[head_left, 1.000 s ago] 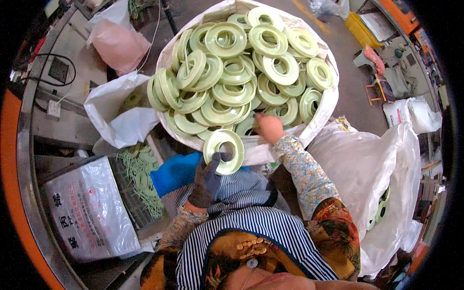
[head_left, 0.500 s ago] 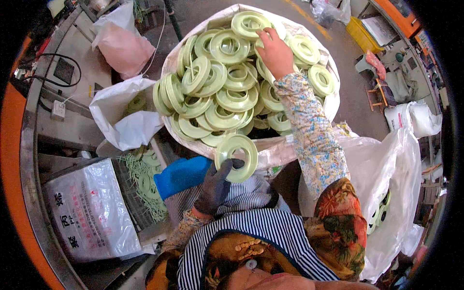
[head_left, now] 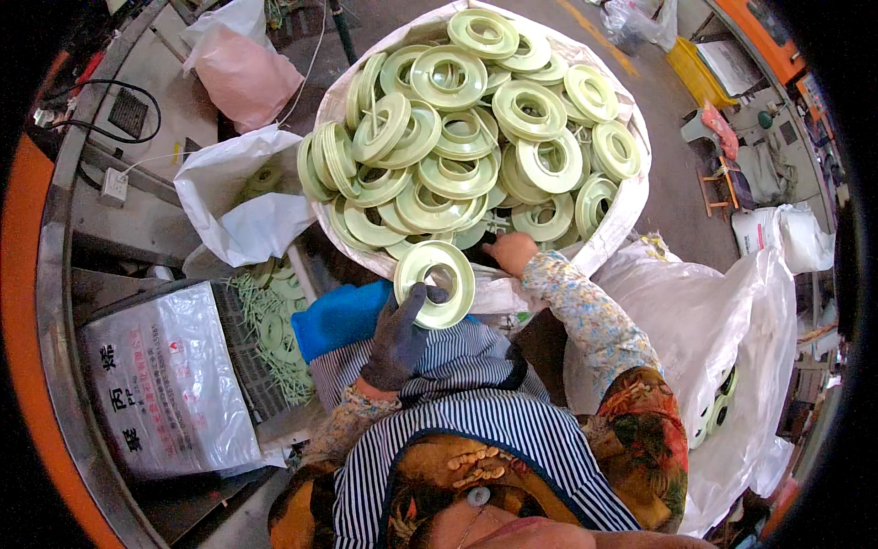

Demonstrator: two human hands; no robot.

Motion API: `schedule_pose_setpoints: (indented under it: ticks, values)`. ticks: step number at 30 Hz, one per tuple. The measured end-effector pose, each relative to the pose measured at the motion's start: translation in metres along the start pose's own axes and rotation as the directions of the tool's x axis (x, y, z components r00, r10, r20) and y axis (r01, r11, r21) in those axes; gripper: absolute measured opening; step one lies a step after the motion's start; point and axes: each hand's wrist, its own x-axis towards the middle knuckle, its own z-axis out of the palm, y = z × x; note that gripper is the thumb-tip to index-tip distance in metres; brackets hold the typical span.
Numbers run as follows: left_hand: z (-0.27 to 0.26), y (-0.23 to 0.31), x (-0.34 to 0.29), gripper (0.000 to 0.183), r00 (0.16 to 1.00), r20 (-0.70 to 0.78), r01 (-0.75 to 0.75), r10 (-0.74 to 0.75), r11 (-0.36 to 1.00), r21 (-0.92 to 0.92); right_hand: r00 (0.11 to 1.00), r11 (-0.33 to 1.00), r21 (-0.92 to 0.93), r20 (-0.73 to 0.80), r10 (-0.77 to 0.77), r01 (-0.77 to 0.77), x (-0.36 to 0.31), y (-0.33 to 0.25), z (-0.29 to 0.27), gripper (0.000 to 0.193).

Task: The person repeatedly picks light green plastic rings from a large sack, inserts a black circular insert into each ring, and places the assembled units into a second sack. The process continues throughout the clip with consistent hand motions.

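Note:
My left hand (head_left: 398, 334), in a dark glove, grips a pale green plastic ring (head_left: 434, 284) with a wide flange and a raised inner collar. The ring is held over my lap, just at the near edge of a big white sack (head_left: 626, 215). Inside the sack, many similar green rings (head_left: 448, 78) are heaped. My bare right hand (head_left: 512, 253) is at the sack's near rim, right of the held ring. Its fingers are curled beside something dark, which I cannot make out.
At the left, a small white bag (head_left: 233, 183) stands open above a dark crate (head_left: 242, 352) holding green strips and rings. A printed white sack (head_left: 169, 389) covers part of that crate. On the right, a large translucent bag (head_left: 704, 293) contains more rings. A yellow bin (head_left: 700, 73) stands farther back.
My right hand has drawn back from the far side of the heap to the sack's near rim. The heap's right side now shows. The ring in my left hand has tilted and shifted slightly.

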Motion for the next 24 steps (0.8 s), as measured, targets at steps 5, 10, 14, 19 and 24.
schedule_pose_setpoints:
  ticks: [5,10,14,19,24]
  values:
    - [0.001,0.018,-0.002,0.048,1.0,0.029,0.003,-0.008,0.982,0.189,1.0,0.996,-0.09,0.022,-0.013,0.015,0.01,-0.003,0.02,0.026]
    - [0.002,0.033,0.0,0.042,0.87,0.001,0.428,-0.492,0.755,-0.496,0.912,0.997,0.002,-0.403,0.075,-0.081,-0.027,-0.01,-0.044,0.019]
    - [0.005,0.039,0.004,0.042,0.997,-0.011,0.081,-0.08,0.992,0.1,0.757,0.734,0.654,-0.571,0.318,0.185,-0.075,-0.042,-0.09,0.021]
    - [0.007,0.052,0.012,0.052,0.989,0.108,-0.119,0.101,0.977,0.177,0.802,0.699,0.688,-0.522,0.291,0.194,-0.102,-0.086,-0.124,0.028]
    - [0.015,0.055,0.008,0.053,0.994,0.088,0.077,-0.064,0.985,-0.157,0.847,0.758,0.627,-0.49,0.206,0.178,-0.112,-0.093,-0.124,0.04]
